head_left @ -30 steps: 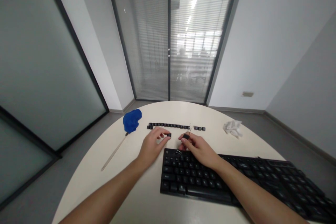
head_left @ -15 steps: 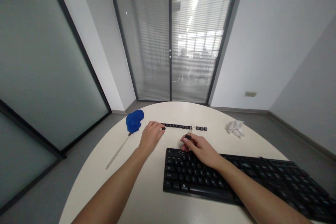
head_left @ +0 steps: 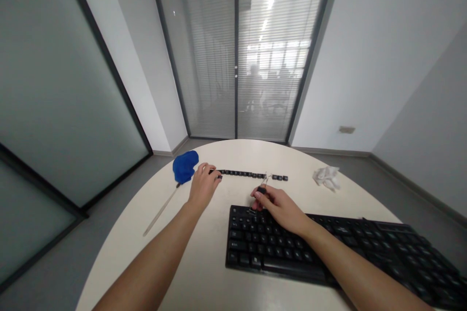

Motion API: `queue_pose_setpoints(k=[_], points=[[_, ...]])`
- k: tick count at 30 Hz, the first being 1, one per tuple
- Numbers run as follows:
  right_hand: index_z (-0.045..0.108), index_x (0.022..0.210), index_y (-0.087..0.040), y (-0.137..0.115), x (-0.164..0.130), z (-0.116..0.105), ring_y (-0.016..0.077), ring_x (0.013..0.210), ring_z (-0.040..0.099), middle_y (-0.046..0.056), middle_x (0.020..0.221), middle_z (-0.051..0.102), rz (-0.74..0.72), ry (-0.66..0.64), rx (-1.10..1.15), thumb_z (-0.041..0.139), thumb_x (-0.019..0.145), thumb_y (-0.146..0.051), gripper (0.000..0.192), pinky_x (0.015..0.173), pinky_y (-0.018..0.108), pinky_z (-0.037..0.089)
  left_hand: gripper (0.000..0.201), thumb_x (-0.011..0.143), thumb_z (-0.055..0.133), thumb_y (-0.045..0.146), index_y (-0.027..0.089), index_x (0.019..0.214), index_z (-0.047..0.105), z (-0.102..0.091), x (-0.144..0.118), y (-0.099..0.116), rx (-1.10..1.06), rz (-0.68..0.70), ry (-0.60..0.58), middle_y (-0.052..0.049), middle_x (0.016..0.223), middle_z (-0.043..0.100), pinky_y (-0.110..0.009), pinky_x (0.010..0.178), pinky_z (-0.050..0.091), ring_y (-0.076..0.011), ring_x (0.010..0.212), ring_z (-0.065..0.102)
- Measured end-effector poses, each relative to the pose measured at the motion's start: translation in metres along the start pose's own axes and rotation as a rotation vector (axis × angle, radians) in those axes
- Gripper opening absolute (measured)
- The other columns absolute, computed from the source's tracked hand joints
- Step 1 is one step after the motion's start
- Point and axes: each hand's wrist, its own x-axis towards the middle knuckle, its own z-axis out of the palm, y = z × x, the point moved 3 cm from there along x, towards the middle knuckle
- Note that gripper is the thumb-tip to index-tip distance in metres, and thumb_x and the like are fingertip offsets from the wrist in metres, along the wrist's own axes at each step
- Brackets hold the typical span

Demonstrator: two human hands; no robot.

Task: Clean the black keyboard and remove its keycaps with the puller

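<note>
My left hand (head_left: 203,185) is at the left end of a row of loose black keycaps (head_left: 245,174), its fingers pinched on a black keycap (head_left: 219,176). Another dark keycap shows partly between those fingers. Over the upper left part of the black keyboard (head_left: 270,265), my right hand (head_left: 275,203) grips a keycap puller (head_left: 261,189) by its black handle. The puller's wire prongs point away from me, toward a break in the row. Near the right fingers, some key places on the keyboard's top row look bare.
A blue cloth-like duster head (head_left: 185,166) with a pale stick handle (head_left: 160,211) lies at the left of the round white table (head_left: 189,262). Crumpled white tissue (head_left: 327,177) rests at the right. Glass partitions with blinds (head_left: 204,58) stand behind.
My left hand has moved left along the row with the keycap and now covers its left end. My right hand stays over the keyboard with the puller.
</note>
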Motion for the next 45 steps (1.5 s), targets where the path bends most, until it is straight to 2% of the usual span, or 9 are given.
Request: queue_pose_setpoints(k=[9,15,21,33,37,41,45], points=[[0.06,0.097,-0.02,0.0,0.0,0.0,0.0185,0.076,0.065,0.004,0.081,0.072,-0.002,0.001,-0.002,0.043,0.099,-0.048,0.033,0.072,0.031,0.048,0.01,0.085,0.068,0.021,0.023,0.095,0.071,-0.002,-0.001,0.0,0.052,-0.078,-0.01,-0.008,0.119,0.059,-0.045,0.098,0.044,-0.0302,0.12,0.044],[0.06,0.095,-0.019,0.0,0.0,-0.001,0.0182,0.075,0.065,0.004,0.081,0.072,-0.004,0.002,-0.005,0.043,0.098,-0.049,0.035,0.072,0.03,0.048,0.02,0.085,0.068,0.019,0.023,0.104,0.069,-0.001,-0.001,0.001,0.066,-0.064,-0.004,-0.008,0.123,0.058,-0.045,0.101,0.043,-0.0299,0.122,0.043],[0.06,0.095,-0.019,-0.002,-0.001,0.0,0.018,0.075,0.065,0.004,0.081,0.072,0.004,0.0,0.006,0.043,0.098,-0.05,0.036,0.072,0.03,0.048,0.013,0.085,0.068,0.02,0.024,0.097,0.07,0.0,-0.002,0.0,0.067,-0.056,-0.01,-0.008,0.121,0.058,-0.046,0.098,0.045,-0.0303,0.12,0.044],[0.059,0.095,-0.019,0.001,-0.001,-0.001,0.0174,0.073,0.064,0.003,0.079,0.07,-0.022,0.029,0.026,0.043,0.098,-0.051,0.036,0.071,0.03,0.049,0.019,0.085,0.065,0.015,0.022,0.103,0.068,0.001,-0.002,-0.001,0.009,-0.068,0.002,-0.009,0.121,0.058,-0.046,0.098,0.045,-0.0299,0.119,0.046],[0.059,0.094,-0.019,-0.003,-0.002,-0.002,0.017,0.072,0.064,0.003,0.076,0.07,-0.031,0.033,0.016,0.042,0.099,-0.05,0.035,0.07,0.029,0.049,0.02,0.088,0.061,0.014,0.02,0.106,0.065,-0.004,-0.001,0.01,-0.062,0.005,0.024,-0.009,0.121,0.059,-0.044,0.099,0.044,-0.0275,0.117,0.048],[0.061,0.093,-0.019,-0.008,-0.005,-0.001,0.0167,0.071,0.065,0.003,0.077,0.072,-0.029,-0.021,-0.05,0.044,0.099,-0.047,0.033,0.064,0.026,0.046,0.016,0.094,0.051,0.017,0.02,0.105,0.063,-0.013,-0.004,0.031,-0.292,0.13,0.024,-0.006,0.108,0.065,-0.038,0.096,0.045,-0.0222,0.107,0.055],[0.064,0.087,-0.02,-0.012,-0.007,-0.002,0.0163,0.069,0.063,0.002,0.075,0.07,-0.045,-0.04,-0.132,0.045,0.098,-0.046,0.033,0.057,0.024,0.043,0.014,0.094,0.05,0.021,0.02,0.097,0.064,-0.017,-0.011,0.05,-0.476,0.225,-0.085,-0.005,0.095,0.068,-0.035,0.087,0.047,-0.0199,0.093,0.06]])
